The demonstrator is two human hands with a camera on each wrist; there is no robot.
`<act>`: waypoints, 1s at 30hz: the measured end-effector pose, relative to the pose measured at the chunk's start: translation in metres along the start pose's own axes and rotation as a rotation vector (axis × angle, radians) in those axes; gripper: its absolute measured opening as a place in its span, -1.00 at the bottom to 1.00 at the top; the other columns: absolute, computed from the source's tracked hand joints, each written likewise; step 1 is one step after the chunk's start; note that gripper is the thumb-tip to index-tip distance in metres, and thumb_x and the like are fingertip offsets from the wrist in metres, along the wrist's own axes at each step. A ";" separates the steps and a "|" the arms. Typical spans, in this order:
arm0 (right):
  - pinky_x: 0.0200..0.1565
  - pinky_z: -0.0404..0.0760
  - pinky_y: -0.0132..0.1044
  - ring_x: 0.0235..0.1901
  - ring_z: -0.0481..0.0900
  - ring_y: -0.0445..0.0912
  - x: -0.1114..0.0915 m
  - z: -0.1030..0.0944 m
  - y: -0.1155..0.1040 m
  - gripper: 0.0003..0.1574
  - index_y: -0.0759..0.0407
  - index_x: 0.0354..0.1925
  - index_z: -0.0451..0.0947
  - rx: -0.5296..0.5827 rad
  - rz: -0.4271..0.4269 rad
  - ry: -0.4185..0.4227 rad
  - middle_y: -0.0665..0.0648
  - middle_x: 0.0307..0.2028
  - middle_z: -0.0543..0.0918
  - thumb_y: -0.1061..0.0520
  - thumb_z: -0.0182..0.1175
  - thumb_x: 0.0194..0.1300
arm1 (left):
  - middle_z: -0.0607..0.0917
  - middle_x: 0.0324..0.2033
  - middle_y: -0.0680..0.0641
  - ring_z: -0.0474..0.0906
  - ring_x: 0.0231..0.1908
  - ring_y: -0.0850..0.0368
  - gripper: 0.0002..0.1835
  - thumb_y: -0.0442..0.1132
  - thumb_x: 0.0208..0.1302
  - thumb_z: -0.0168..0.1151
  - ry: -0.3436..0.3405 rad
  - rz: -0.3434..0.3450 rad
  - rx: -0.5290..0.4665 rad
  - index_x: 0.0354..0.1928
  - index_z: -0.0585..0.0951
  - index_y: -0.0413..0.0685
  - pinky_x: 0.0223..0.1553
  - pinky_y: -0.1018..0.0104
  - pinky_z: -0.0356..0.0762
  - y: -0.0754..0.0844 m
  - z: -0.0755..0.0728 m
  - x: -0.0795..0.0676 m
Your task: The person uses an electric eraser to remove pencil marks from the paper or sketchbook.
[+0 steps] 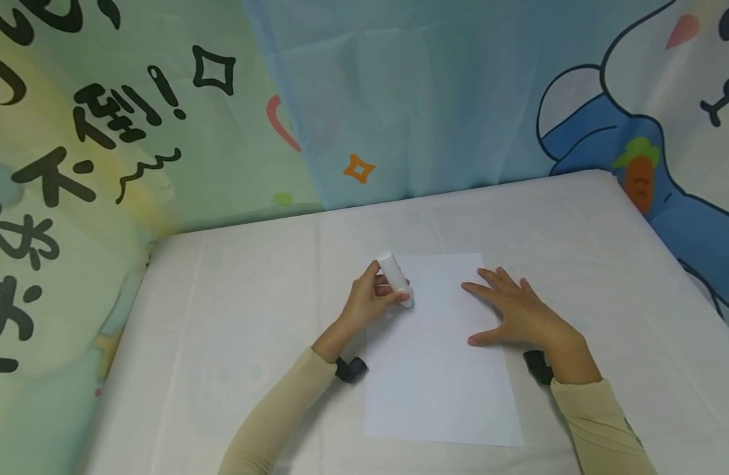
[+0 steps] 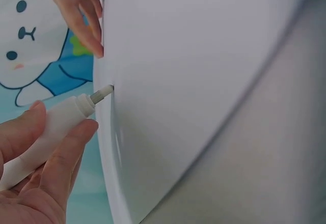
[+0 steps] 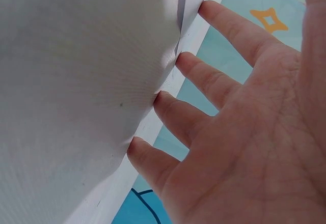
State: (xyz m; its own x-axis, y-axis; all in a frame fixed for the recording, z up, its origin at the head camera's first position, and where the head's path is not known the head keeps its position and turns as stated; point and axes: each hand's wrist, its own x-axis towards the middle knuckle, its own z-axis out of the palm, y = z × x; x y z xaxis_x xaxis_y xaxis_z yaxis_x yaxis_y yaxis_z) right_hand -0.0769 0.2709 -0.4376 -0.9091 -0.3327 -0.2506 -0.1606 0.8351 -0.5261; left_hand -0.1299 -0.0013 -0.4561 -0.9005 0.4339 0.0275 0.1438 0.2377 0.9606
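Note:
My left hand (image 1: 361,305) grips a thick white pen (image 1: 392,276) over the left edge of a blank sheet of white paper (image 1: 441,389). In the left wrist view, thumb and fingers wrap round the pen's barrel (image 2: 57,124). Its narrow tip (image 2: 103,93) is uncapped and points away from the palm. My right hand (image 1: 521,320) is spread over the right side of the sheet. Its fingertips (image 3: 165,101) stand at the sheet's surface in the right wrist view, fingers apart and nothing held.
The sheet lies on a table with a white cloth (image 1: 239,343). Behind and to the left hangs a printed curtain (image 1: 400,99) with cartoon figures and large black characters. A small black device (image 1: 351,369) is worn at the left wrist, another (image 1: 539,367) at the right.

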 end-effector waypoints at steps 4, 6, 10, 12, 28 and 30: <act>0.36 -0.31 0.41 0.44 -0.23 0.42 0.000 0.000 0.000 0.29 0.19 0.41 0.23 0.004 -0.002 0.002 0.46 0.45 0.00 -0.31 0.52 -0.14 | 0.67 -0.05 -0.39 0.68 -0.09 -0.25 -0.47 -0.50 0.18 0.33 -0.002 0.008 0.002 0.14 0.33 -0.37 -0.12 0.30 0.69 0.001 0.000 -0.002; 0.36 -0.31 0.42 0.44 -0.23 0.42 0.000 0.001 0.000 0.29 0.19 0.41 0.23 0.005 -0.003 0.002 0.46 0.45 0.00 -0.31 0.52 -0.14 | 0.66 -0.05 -0.39 0.68 -0.09 -0.25 -0.47 -0.50 0.17 0.34 -0.005 0.012 0.000 0.14 0.32 -0.38 -0.12 0.31 0.69 0.000 0.000 -0.002; 0.37 -0.31 0.40 0.45 -0.24 0.41 0.001 0.001 0.000 0.30 0.19 0.42 0.22 0.005 0.000 0.001 0.45 0.46 -0.01 -0.32 0.51 -0.14 | 0.66 -0.05 -0.41 0.67 -0.09 -0.27 -0.46 -0.50 0.17 0.34 -0.010 0.019 -0.009 0.14 0.32 -0.39 -0.12 0.32 0.69 -0.002 0.000 -0.003; 0.37 -0.32 0.40 0.45 -0.24 0.41 0.001 0.001 0.001 0.30 0.18 0.42 0.21 0.003 0.001 -0.001 0.45 0.46 -0.01 -0.32 0.51 -0.14 | 0.66 -0.05 -0.41 0.67 -0.10 -0.27 -0.46 -0.50 0.17 0.34 -0.013 0.023 -0.009 0.14 0.32 -0.39 -0.13 0.32 0.69 -0.002 0.000 -0.004; 0.37 -0.32 0.39 0.45 -0.24 0.41 0.001 0.000 0.002 0.29 0.19 0.42 0.20 0.001 -0.005 -0.005 0.45 0.46 -0.02 -0.31 0.51 -0.12 | 0.66 -0.05 -0.40 0.68 -0.11 -0.25 -0.46 -0.50 0.18 0.34 -0.025 0.029 0.014 0.14 0.31 -0.38 -0.14 0.34 0.69 0.000 0.001 -0.007; 0.37 -0.32 0.39 0.45 -0.24 0.41 0.001 0.000 0.001 0.29 0.19 0.42 0.20 -0.001 -0.004 -0.006 0.45 0.46 -0.02 -0.32 0.50 -0.12 | 0.66 -0.05 -0.40 0.68 -0.11 -0.26 -0.46 -0.50 0.18 0.33 -0.023 0.021 0.007 0.15 0.31 -0.39 -0.13 0.32 0.69 0.000 0.001 -0.006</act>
State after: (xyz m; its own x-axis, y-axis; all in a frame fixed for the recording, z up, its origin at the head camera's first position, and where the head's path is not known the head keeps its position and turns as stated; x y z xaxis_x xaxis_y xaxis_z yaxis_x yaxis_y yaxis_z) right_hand -0.0776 0.2717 -0.4387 -0.9063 -0.3388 -0.2528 -0.1648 0.8340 -0.5266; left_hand -0.1235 -0.0028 -0.4566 -0.8875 0.4590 0.0411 0.1656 0.2345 0.9579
